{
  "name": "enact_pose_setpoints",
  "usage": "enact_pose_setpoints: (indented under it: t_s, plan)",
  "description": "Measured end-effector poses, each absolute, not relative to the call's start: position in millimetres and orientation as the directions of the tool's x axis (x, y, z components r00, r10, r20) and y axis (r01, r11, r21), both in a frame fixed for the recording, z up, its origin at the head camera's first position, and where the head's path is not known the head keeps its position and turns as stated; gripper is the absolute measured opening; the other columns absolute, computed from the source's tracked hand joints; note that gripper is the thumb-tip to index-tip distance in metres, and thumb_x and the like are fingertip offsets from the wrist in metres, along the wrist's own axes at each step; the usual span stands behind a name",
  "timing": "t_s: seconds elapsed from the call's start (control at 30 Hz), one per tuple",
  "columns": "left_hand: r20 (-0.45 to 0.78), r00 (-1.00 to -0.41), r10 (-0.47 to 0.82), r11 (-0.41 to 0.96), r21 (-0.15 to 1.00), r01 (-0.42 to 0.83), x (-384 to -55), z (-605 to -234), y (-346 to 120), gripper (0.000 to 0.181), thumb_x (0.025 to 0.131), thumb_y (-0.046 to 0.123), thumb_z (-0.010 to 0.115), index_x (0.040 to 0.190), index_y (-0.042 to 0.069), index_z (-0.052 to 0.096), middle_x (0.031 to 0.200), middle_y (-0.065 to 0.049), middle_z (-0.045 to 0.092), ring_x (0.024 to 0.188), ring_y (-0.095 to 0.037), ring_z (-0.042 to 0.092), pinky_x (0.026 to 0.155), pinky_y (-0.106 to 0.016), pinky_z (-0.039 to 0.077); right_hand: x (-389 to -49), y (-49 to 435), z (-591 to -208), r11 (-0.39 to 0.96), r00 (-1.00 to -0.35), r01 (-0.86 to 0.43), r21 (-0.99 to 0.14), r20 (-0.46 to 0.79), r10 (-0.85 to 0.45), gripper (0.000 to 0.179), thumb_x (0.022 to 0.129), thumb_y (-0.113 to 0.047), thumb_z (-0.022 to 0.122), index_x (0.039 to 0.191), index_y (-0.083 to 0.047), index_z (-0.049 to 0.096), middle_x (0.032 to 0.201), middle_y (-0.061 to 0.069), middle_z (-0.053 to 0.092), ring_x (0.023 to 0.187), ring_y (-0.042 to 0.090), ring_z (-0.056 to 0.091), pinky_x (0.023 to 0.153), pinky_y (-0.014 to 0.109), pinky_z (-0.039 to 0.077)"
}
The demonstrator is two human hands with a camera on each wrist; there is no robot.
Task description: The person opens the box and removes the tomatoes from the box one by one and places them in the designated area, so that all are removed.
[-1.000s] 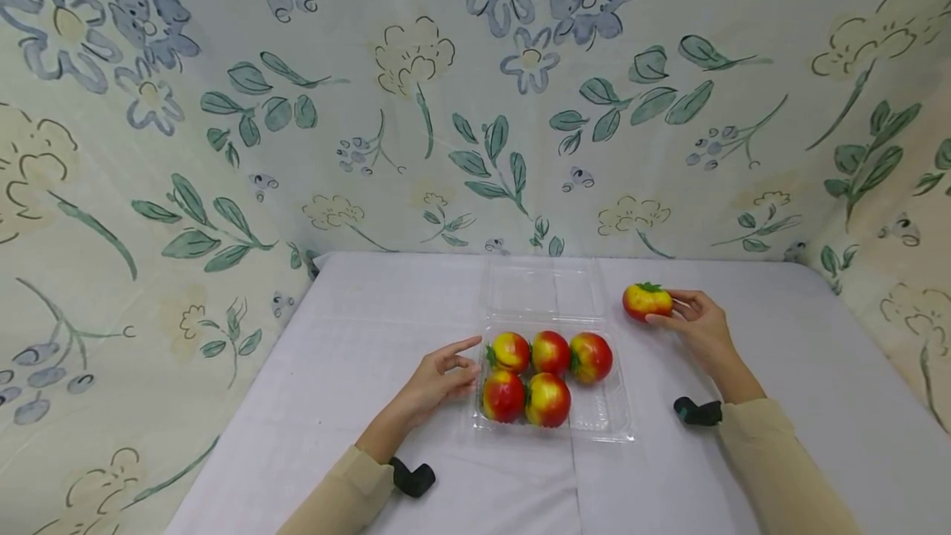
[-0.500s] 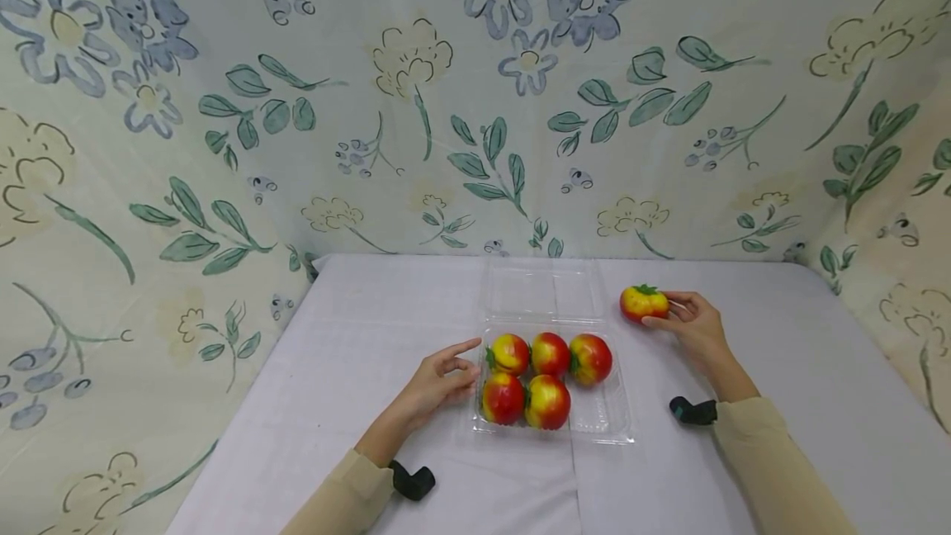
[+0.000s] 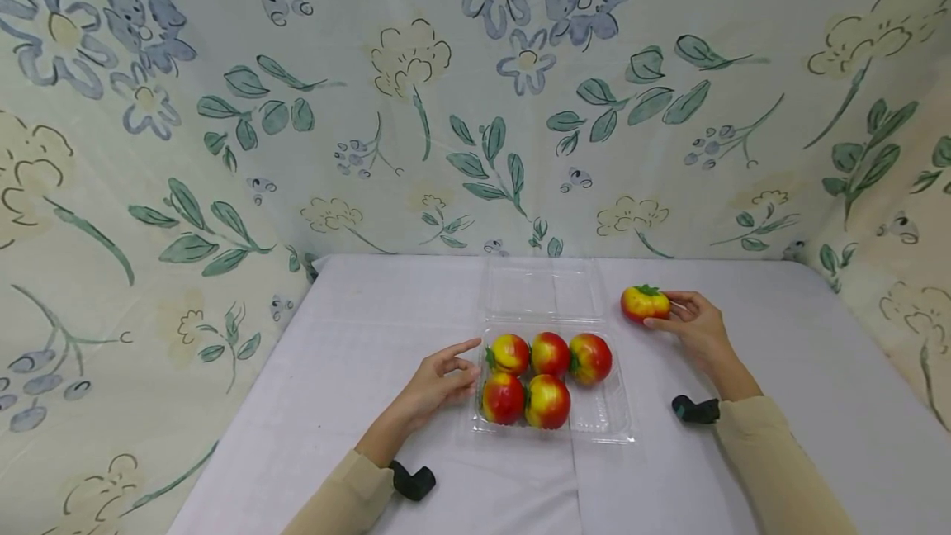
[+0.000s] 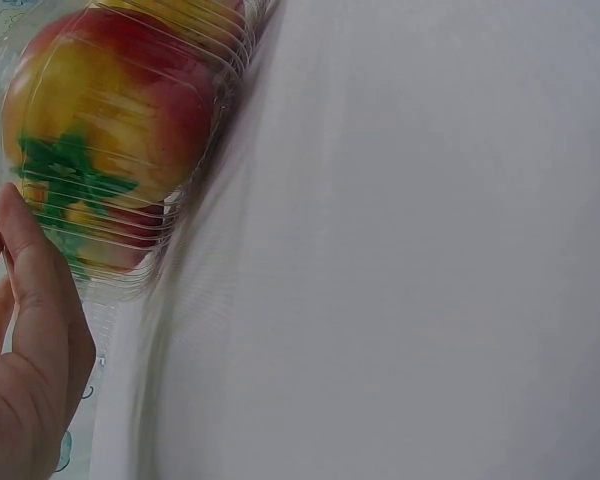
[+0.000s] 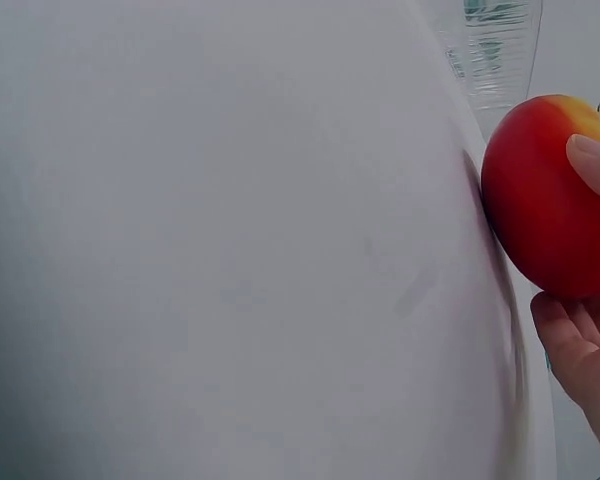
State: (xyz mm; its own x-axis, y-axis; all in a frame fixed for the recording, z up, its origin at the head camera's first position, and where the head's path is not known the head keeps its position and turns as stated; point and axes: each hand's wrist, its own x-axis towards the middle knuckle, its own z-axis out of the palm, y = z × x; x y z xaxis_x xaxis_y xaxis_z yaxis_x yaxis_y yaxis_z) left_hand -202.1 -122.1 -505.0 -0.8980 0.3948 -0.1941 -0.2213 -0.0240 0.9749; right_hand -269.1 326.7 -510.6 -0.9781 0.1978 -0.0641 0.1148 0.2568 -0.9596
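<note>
The right hand (image 3: 697, 329) pinches a round, red-and-yellow fruit with green leaves (image 3: 643, 304), right of the open, clear plastic box (image 3: 600, 414) holding five similar fruits (image 3: 550, 352). The left hand (image 3: 434, 382), fingers loosely spread, seems to touch the box's left wall.

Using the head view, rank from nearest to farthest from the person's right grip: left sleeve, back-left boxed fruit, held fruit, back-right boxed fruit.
1. Held fruit: in the right grip.
2. Back-right boxed fruit: in the clear box, right.
3. Back-left boxed fruit: same row, left end.
4. Left sleeve: left of the box.
</note>
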Motion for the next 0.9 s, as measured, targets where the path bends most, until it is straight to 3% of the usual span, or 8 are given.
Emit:
enact_pose_setpoints:
  t_s: [0.3, 0.7, 0.9]
  plan:
    - [-0.189, -0.900, 0.393, -0.014, 0.977, -0.211, -201, -503, -121, 0.057, 0.096, 0.012, 0.067, 0.149, 0.009, 0.047, 0.103, -0.011, 0.060, 0.077, -0.015, 0.065, 0.080, -0.026, 0.058, -264, 331, -508, 0.140, -0.984, 0.108, -0.984, -0.086, 0.155, 0.063, 0.079, -0.017, 0.087, 0.130, -0.009, 0.051, 0.143, 0.018, 0.043, 0.139, 0.037, 0.037, 0.090, 0.014, 0.047]
    - [-0.192, -0.900, 0.392, -0.018, 0.976, -0.216, -202, -506, -121, 0.056, 0.096, 0.012, 0.067, 0.149, 0.010, 0.048, 0.102, -0.011, 0.060, 0.077, -0.016, 0.065, 0.080, -0.026, 0.058, -262, 334, -510, 0.130, -0.983, 0.111, -0.985, -0.090, 0.158, 0.057, 0.080, -0.012, 0.085, 0.127, -0.011, 0.052, 0.130, 0.002, 0.050, 0.131, 0.025, 0.046, 0.090, 0.013, 0.047]
    - [-0.187, -0.900, 0.393, -0.013, 0.978, -0.209, -202, -507, -121, 0.056, 0.097, 0.013, 0.067, 0.149, 0.009, 0.047, 0.102, -0.011, 0.060, 0.077, -0.016, 0.065, 0.080, -0.027, 0.058, -261, 337, -511, 0.112, -0.986, 0.095, -0.989, -0.078, 0.147, 0.056, 0.079, -0.012, 0.086, 0.125, -0.013, 0.053, 0.122, -0.005, 0.052, 0.117, 0.010, 0.051, 0.087, 0.011, 0.048]
